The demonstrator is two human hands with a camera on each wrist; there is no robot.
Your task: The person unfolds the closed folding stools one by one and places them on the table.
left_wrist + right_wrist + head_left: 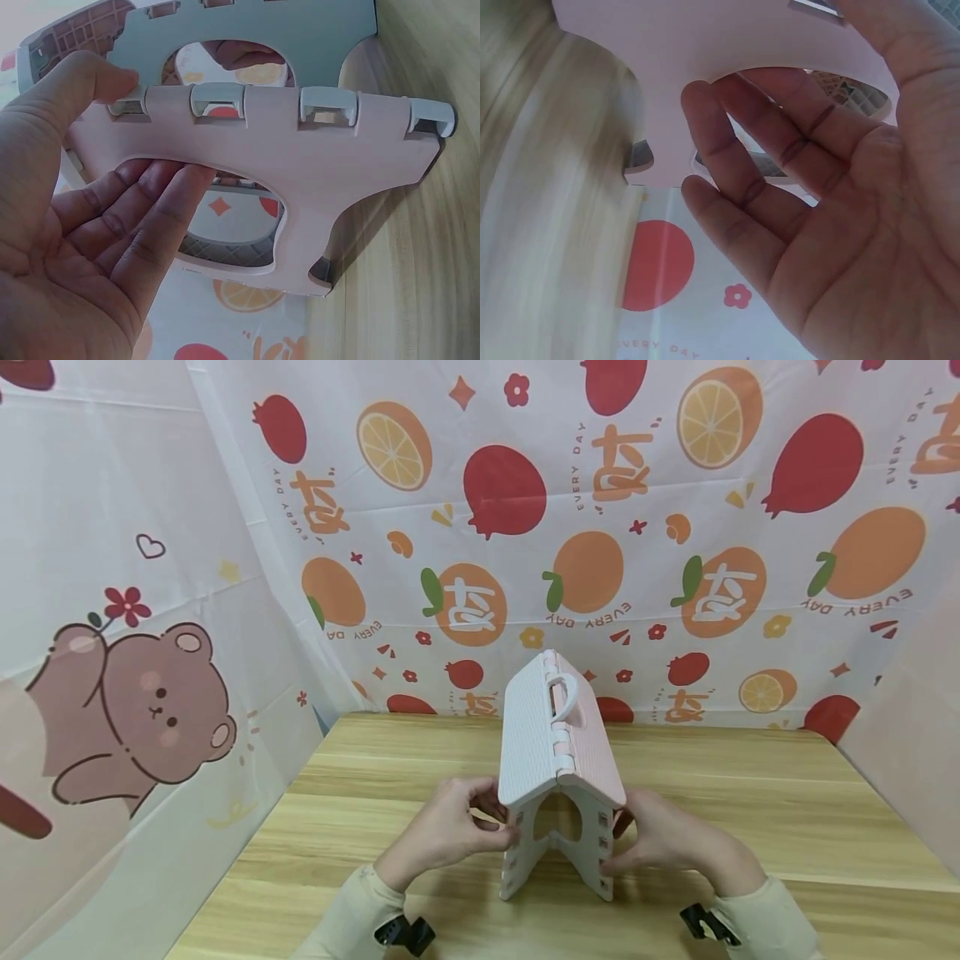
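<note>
A white and pink folding step stool (528, 727) stands half folded on the table, its top bent like a roof with a loop handle (572, 697) along the ridge. My left hand (450, 831) grips its left side. In the left wrist view the thumb presses a hinge edge, while the fingers (161, 217) hook into the cutout of a pink side panel (300, 150). On the opposite side my right hand (671, 839) holds the other panel (667, 60), fingers curled into its cutout and thumb at the front edge. Part of the right thumb is hidden from its wrist camera.
The wood-grain table (360, 793) extends around the stool on both sides. Behind it hangs a fruit-print cloth (420, 543), and a bear-print cloth (165, 710) hangs on the left. Black wrist straps (405, 933) sit on both sleeves.
</note>
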